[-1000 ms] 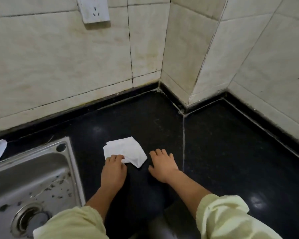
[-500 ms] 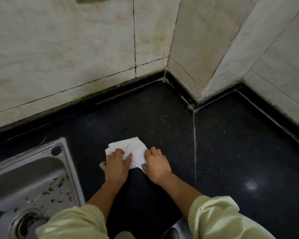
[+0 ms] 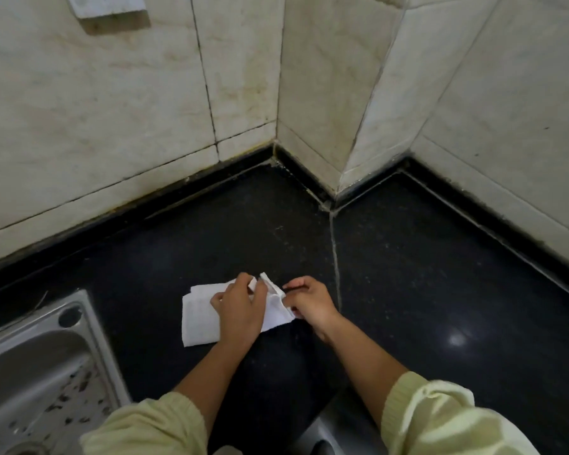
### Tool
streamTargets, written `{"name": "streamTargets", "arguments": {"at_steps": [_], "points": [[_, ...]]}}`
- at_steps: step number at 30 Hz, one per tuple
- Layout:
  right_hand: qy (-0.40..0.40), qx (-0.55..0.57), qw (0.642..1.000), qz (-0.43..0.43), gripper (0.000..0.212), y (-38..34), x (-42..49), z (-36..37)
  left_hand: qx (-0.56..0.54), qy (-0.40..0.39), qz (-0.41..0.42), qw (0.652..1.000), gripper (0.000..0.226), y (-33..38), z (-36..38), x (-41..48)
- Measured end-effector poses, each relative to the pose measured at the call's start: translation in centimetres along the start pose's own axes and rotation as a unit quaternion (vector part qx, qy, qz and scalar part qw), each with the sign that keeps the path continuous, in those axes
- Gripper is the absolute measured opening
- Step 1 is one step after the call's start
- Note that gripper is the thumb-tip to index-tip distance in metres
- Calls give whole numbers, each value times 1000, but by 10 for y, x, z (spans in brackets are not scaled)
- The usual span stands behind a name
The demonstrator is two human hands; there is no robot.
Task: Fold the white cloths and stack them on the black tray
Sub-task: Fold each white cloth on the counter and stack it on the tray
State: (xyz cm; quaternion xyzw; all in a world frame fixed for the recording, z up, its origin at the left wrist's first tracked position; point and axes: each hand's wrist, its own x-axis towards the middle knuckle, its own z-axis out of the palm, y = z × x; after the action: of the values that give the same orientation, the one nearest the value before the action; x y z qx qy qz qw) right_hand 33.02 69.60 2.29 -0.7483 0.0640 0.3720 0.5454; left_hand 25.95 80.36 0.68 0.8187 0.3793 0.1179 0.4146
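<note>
Folding is under way: the white fabric cloth (image 3: 199,320), half folded and rumpled, lies on the black stone counter (image 3: 408,290) near the steel sink (image 3: 40,356). The left hand (image 3: 240,307) and right hand (image 3: 309,302) both pinch its raised right flap with curled fingers. Next, I judge, that flap needs laying over squarely and pressing flat.

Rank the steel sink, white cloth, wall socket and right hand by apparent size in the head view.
1. steel sink: largest, though cut off by the frame.
2. white cloth: partly covered.
3. wall socket and right hand: these look alike; the socket is cropped and farther away, so they are left unranked.
</note>
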Motion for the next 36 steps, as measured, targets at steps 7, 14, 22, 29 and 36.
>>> {"name": "streamTargets", "arguments": {"at_steps": [7,14,22,29,36], "points": [[-29,137,990,32,31,-6,-37,-84,-59,-25,77,995,33,73,31,-32],[21,284,958,22,18,8,-70,-190,-161,-65,127,977,30,149,73,-86],[70,356,932,-24,16,50,-131,-337,-235,-54,135,961,36,231,135,-159],[27,245,968,-35,29,74,-201,-427,-255,-71,137,954,32,262,179,-200],[166,163,971,-57,8,102,-219,-468,-196,-185,65,961,39,284,215,-211]]}}
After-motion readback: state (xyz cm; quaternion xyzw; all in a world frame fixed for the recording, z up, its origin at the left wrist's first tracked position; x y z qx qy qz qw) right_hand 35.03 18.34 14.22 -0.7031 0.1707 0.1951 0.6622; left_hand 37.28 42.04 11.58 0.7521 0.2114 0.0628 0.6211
